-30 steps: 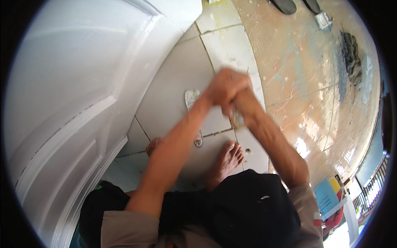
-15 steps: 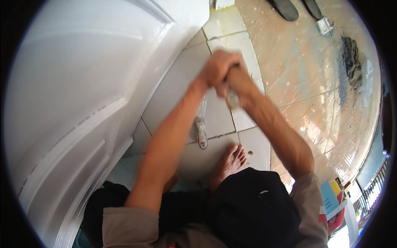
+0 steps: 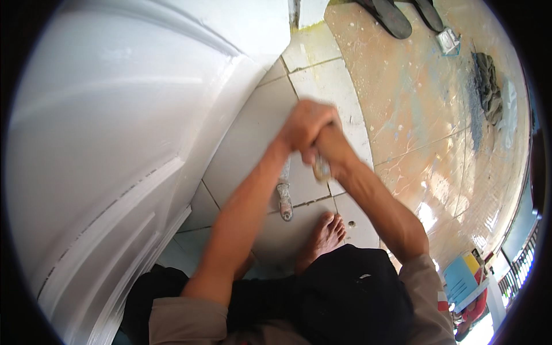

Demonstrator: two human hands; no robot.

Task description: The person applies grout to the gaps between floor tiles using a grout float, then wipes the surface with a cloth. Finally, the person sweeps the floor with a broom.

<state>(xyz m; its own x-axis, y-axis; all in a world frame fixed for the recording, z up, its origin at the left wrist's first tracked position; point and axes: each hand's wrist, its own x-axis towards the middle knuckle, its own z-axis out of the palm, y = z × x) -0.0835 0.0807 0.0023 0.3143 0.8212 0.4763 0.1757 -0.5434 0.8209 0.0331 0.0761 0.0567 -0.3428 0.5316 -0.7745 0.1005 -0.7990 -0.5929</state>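
One white door (image 3: 121, 115); one paint-smeared tool (image 3: 285, 204) on the tiles (image 3: 247, 135). Two hands — left (image 3: 309, 123), right (image 3: 332, 146) — clench together, fingers curled tight around one pale object (image 3: 321, 171), mostly hidden, its end showing over the tiles. One bare foot (image 3: 326, 233), two sandals (image 3: 391, 20), one dark cloth (image 3: 489, 86). White tiles meet tan, paint-stained floor (image 3: 402, 103); a railing (image 3: 520, 270) stands far right.

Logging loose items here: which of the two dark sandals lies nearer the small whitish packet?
The right sandal in the picture; its lower end lies right beside the whitish packet, whereas the left sandal ends farther away.
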